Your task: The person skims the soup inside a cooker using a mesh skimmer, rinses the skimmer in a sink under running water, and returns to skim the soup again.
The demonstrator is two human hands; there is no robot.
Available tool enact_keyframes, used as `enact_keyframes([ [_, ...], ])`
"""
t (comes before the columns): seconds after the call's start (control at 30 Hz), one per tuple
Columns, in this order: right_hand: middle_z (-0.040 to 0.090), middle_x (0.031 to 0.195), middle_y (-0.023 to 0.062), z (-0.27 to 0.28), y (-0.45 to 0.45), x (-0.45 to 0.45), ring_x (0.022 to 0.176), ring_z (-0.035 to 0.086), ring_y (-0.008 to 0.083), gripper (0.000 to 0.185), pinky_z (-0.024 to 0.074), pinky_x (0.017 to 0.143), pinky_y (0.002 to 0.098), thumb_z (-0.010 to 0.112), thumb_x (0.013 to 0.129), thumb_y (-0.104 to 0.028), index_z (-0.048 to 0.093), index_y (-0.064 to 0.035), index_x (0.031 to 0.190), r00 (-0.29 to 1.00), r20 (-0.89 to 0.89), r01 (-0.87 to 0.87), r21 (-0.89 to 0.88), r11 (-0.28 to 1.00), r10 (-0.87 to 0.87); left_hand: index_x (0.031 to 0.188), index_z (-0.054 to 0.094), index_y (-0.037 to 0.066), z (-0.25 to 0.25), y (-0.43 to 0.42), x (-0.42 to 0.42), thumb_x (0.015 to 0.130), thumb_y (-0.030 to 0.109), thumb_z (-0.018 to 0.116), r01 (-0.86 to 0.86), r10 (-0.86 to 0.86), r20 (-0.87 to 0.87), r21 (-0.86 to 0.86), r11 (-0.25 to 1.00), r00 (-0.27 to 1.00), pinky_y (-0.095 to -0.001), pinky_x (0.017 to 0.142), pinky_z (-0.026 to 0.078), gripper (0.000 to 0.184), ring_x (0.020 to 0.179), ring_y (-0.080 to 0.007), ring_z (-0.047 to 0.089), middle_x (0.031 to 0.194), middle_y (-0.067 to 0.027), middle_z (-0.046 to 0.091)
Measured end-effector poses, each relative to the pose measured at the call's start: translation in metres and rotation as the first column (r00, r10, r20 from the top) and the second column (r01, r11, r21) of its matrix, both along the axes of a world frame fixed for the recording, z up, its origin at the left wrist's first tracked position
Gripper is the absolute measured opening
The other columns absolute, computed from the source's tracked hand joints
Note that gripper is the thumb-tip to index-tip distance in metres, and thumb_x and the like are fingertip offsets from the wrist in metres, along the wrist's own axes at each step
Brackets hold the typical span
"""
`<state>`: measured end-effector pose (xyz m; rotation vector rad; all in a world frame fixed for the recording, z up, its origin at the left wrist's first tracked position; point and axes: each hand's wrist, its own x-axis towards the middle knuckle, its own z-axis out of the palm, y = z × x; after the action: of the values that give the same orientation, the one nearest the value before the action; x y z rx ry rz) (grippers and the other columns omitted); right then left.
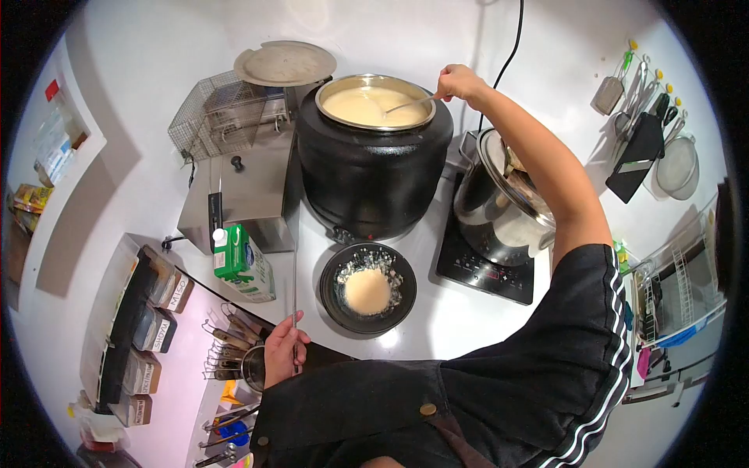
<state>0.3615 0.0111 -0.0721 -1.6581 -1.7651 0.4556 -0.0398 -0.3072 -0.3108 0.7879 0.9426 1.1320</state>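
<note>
My right hand (pixel 460 83) is closed round the end of a metal ladle (pixel 407 104), whose lower part is sunk in pale, creamy soup (pixel 351 104). The soup fills the metal insert of a black soup kettle (pixel 374 168). Down by the counter's front edge, my left hand (pixel 284 348) has its fingers curled round a long, thin metal rod (pixel 296 288); its far end cannot be made out. Between the kettle and my body sits a black bowl (pixel 331 306) with creamy liquid and white crumbly bits. A green and white carton (pixel 243 265) stands left of it.
Right of the kettle, a steel pot (pixel 488 214) sits on a black induction cooker (pixel 484 273). A steel lidded box (pixel 257 195) and wire basket (pixel 214 117) stand left. Utensils, including a strainer (pixel 677 168), hang on the right wall. Labelled containers (pixel 152 331) line the left.
</note>
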Motion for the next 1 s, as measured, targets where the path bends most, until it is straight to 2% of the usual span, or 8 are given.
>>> enact_keyframes([
  [0.07, 0.059, 0.062, 0.0118, 0.0, -0.001, 0.002, 0.058, 0.055, 0.0192, 0.015, 0.0409, 0.053, 0.0302, 0.06, 0.053, -0.01, 0.059, 0.0023, 0.061, 1.0, -0.008, -0.006, 0.004, 1.0, 0.006, 0.122, 0.044, 0.003, -0.003, 0.001, -0.001, 0.088, 0.02, 0.048, 0.007, -0.007, 0.003, -0.002, 1.0, 1.0, -0.0159, 0.035, 0.03, 0.038, 0.042, -0.0039, 0.039, 0.07, -0.0018, 0.054],
  [0.17, 0.059, 0.063, 0.01, 0.0, -0.004, 0.005, 0.057, 0.054, 0.0178, 0.014, 0.0407, 0.053, 0.0294, 0.062, 0.055, -0.01, 0.059, 0.0014, 0.062, 0.999, -0.031, -0.008, -0.04, 0.999, 0.007, 0.122, 0.044, 0.004, -0.006, 0.0, -0.001, 0.088, 0.02, 0.048, 0.011, -0.011, 0.022, -0.004, 1.0, 1.0, -0.0153, 0.035, 0.029, 0.038, 0.041, -0.0036, 0.039, 0.069, -0.0015, 0.053],
  [0.23, 0.058, 0.062, 0.0082, -0.001, -0.009, 0.007, 0.055, 0.052, 0.0157, 0.012, 0.0379, 0.049, 0.0276, 0.062, 0.054, -0.01, 0.06, 0.0006, 0.061, 0.973, -0.221, -0.081, -0.064, 0.995, 0.065, 0.122, 0.044, 0.004, -0.006, 0.0, -0.001, 0.088, 0.02, 0.048, 0.009, -0.009, 0.014, -0.008, 1.0, 1.0, -0.0153, 0.035, 0.029, 0.038, 0.041, -0.0036, 0.039, 0.069, -0.0015, 0.053],
  [0.43, 0.055, 0.055, 0.0053, -0.002, -0.013, 0.008, 0.049, 0.047, 0.0118, 0.007, 0.0305, 0.043, 0.0254, 0.062, 0.054, -0.01, 0.06, -0.003, 0.052, 0.98, -0.193, 0.02, -0.108, 0.994, -0.041, 0.121, 0.045, 0.003, -0.002, 0.0, 0.0, 0.088, 0.017, 0.046, 0.006, -0.006, 0.022, -0.016, 1.0, 1.0, -0.0152, 0.036, 0.029, 0.035, 0.042, -0.0035, 0.039, 0.071, -0.0023, 0.054],
  [0.7, 0.057, 0.056, 0.0056, -0.008, -0.024, 0.003, 0.05, 0.049, 0.0126, 0.007, 0.032, 0.043, 0.0258, 0.063, 0.053, -0.009, 0.062, -0.0028, 0.056, 0.974, -0.214, 0.049, -0.102, 0.994, -0.07, 0.121, 0.045, 0.003, -0.003, 0.0, -0.001, 0.089, 0.015, 0.046, 0.019, -0.019, 0.014, -0.01, 1.0, 1.0, -0.0149, 0.037, 0.028, 0.034, 0.043, -0.0034, 0.039, 0.073, -0.0027, 0.055],
  [0.77, 0.058, 0.057, 0.0062, -0.008, -0.027, 0.002, 0.051, 0.051, 0.0132, 0.008, 0.0331, 0.044, 0.0259, 0.063, 0.053, -0.009, 0.063, -0.0023, 0.058, 0.973, -0.216, 0.061, -0.087, 0.994, -0.079, 0.121, 0.045, 0.003, 0.001, 0.0, 0.001, 0.089, 0.015, 0.046, 0.011, -0.011, 0.003, -0.054, 0.998, 1.0, -0.0149, 0.037, 0.028, 0.035, 0.043, -0.0033, 0.039, 0.072, -0.0026, 0.055],
  [1.0, 0.06, 0.063, 0.0089, -0.015, -0.027, 0.002, 0.056, 0.054, 0.0167, 0.012, 0.0389, 0.051, 0.0274, 0.061, 0.056, -0.008, 0.065, 0.0002, 0.064, 0.951, -0.295, 0.067, -0.109, 0.992, -0.097, 0.121, 0.045, 0.002, 0.001, 0.001, 0.001, 0.089, 0.014, 0.046, 0.008, -0.007, 0.024, -0.05, 0.999, 1.0, -0.0148, 0.037, 0.028, 0.035, 0.043, -0.003, 0.039, 0.072, -0.0027, 0.055],
])
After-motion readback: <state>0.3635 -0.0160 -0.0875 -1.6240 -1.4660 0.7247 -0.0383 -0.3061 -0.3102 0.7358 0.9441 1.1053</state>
